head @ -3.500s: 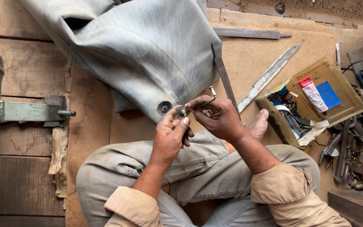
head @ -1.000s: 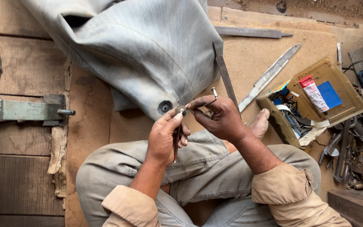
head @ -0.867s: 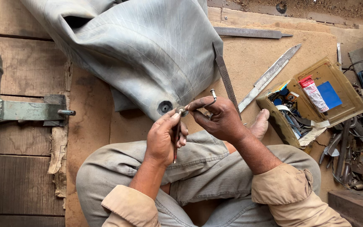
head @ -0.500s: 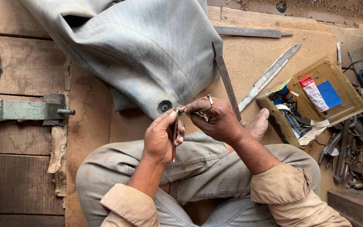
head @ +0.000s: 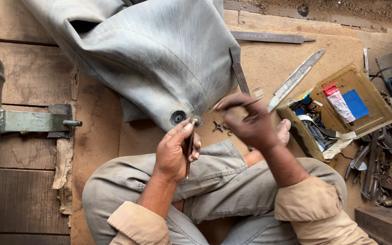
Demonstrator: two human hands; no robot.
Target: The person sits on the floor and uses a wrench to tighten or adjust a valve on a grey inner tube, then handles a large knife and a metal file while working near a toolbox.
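— Two hands over the lap; what do the fingers have?

— Left hand: fingers curled tight round a thin dark tool, shaft running down past the palm, thumb pressing a small round metal valve fitting at the tool's top end. Right hand: blurred, fingers drawn together; something thin may be pinched at the tips, but I cannot tell what, nor how firmly.

— Where does the fitting sit?

— Just beside the dark round hole at the lower edge of the grey rubber inner tube, which lies spread over the board's far left part.

— Between the hands?

— Small star-shaped metal piece on the brown board, near the right fingers.

— Further out?

— Long flat file along the board's far edge. Narrow blade lying slantwise towards the right. Second file poking out from under the tube. Open tan tray at the board's right edge, holding a red-and-white tube and a blue patch. Green metal bracket at the left, on the wooden planks.
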